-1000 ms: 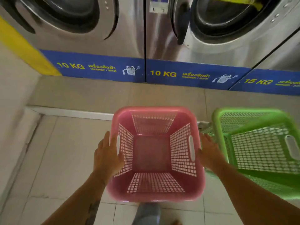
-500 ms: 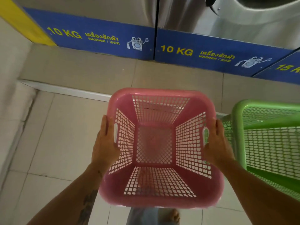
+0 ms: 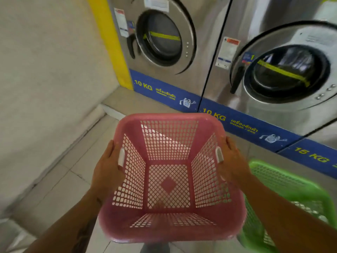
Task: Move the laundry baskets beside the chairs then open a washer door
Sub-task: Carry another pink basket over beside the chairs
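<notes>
An empty pink laundry basket (image 3: 168, 229) hangs in the air in front of me, held by its two side handles. My left hand (image 3: 106, 170) grips the left handle and my right hand (image 3: 232, 164) grips the right one. A green laundry basket (image 3: 290, 189) sits on the floor at the lower right, partly behind my right arm. Two steel front-load washers stand ahead: the left washer door (image 3: 164, 39) and the right washer door (image 3: 284, 73) are both shut. No chairs are in view.
A beige wall (image 3: 45, 79) runs along the left, with a yellow strip (image 3: 111, 39) at the corner. The washers stand on a raised tiled step (image 3: 116, 103) with blue "10 KG" and "15 KG" bands. Pale floor tiles (image 3: 60, 189) lie below.
The pink basket has risen off the floor in both hands. My view has swung up and left, so both washer doors and the left wall show and the green basket has slid to the lower right.
</notes>
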